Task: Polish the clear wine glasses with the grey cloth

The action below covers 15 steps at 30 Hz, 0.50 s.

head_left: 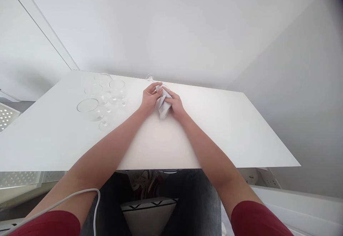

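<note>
Both my hands meet over the far middle of the white table [214,128]. My left hand [149,98] is closed around a clear stemmed glass [150,78], whose foot sticks out beyond my fingers. My right hand [174,104] is closed on a light grey cloth [163,107] that is bunched against the glass. The bowl of the glass is mostly hidden by the cloth and my fingers.
Several clear stemmed glasses [100,98] stand in a group on the table's left part; the nearest is a wide bowl-shaped one [88,109]. White walls close in behind and to the right. A white cable [91,196] runs by my left arm.
</note>
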Tool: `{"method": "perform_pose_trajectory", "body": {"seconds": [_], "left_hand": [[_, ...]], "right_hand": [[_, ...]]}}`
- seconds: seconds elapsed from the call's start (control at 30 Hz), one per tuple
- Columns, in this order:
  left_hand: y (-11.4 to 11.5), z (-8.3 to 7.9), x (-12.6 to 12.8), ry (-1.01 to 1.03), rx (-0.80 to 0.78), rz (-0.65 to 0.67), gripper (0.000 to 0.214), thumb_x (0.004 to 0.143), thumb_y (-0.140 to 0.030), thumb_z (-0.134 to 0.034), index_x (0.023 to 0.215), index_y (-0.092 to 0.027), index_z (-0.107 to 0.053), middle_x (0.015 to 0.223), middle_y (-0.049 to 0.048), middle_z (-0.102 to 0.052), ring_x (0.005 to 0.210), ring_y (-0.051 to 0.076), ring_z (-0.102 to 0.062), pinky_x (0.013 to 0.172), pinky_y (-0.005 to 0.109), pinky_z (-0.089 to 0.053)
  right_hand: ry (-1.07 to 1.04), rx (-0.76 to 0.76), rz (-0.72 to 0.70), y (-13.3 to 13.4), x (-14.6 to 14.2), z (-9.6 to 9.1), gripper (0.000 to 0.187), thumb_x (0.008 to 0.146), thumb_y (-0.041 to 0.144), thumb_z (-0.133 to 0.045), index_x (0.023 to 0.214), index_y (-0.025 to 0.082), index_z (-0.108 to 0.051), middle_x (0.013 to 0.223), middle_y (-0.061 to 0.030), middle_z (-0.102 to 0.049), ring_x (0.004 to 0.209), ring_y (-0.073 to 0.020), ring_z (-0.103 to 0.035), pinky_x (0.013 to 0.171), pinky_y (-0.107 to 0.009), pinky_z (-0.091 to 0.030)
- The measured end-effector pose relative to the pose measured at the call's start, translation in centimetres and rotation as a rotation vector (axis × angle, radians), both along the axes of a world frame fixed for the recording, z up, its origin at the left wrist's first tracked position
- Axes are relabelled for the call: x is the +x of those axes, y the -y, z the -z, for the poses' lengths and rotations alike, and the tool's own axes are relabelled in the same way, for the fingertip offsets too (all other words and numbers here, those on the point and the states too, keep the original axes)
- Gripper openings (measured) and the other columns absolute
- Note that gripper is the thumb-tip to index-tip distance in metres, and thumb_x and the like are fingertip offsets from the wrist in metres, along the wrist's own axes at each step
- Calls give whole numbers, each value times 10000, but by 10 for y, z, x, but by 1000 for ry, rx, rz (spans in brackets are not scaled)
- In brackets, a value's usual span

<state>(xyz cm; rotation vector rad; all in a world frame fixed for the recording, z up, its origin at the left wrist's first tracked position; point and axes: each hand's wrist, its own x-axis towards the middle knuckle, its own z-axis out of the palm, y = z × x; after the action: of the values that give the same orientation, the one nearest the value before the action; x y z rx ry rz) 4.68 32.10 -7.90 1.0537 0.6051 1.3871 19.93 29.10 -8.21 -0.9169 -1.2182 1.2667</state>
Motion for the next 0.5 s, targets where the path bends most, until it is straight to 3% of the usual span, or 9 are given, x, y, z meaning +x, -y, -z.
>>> {"method": "perform_pose_trajectory", "body": {"seconds": [0.1, 0.17, 0.23, 0.4, 0.5], "left_hand": [[0, -2, 0, 22, 72, 107, 567, 684, -465, -1047, 1160, -257, -817, 1084, 71, -756, 994, 204, -705, 945, 369, -621], [1, -3, 1, 20, 96, 128, 610, 681, -459, -1051, 1213, -276, -815, 1155, 78, -748, 1072, 226, -705, 967, 392, -631], [2, -2, 2, 11, 68, 83, 562, 712, -491, -1031, 1190, -282, -824, 1159, 68, -735, 1053, 214, -700, 944, 392, -642], [-1, 2, 1, -29, -15, -19, 487, 767, -565, -980, 1089, -243, -809, 953, 36, -700, 878, 181, -687, 859, 368, -616], [-6, 4, -2, 2, 27, 20, 577, 683, -502, -1043, 1140, -259, -787, 1177, 79, -744, 1094, 241, -716, 893, 362, -602]], "right_hand": [[-231, -121, -97, 1, 10, -3, 571, 790, 340, -752, 1335, 170, -720, 1015, -54, -734, 846, -186, -658, 796, -322, -602], [-272, -122, -119, 2, 15, -4, 542, 820, 376, -739, 1319, 165, -718, 916, -47, -690, 747, -167, -606, 718, -320, -576], [-229, -76, -80, 1, 16, -4, 578, 824, 398, -721, 1362, 186, -711, 988, -51, -714, 793, -179, -629, 747, -329, -580], [97, 84, -50, -2, 9, -1, 675, 757, 333, -724, 1421, 211, -740, 1353, -31, -731, 1197, -253, -664, 1067, -362, -552], [129, 78, -88, -1, 8, 0, 754, 771, 361, -776, 1506, 207, -701, 1422, -35, -712, 1226, -254, -661, 1105, -367, -532]]}}
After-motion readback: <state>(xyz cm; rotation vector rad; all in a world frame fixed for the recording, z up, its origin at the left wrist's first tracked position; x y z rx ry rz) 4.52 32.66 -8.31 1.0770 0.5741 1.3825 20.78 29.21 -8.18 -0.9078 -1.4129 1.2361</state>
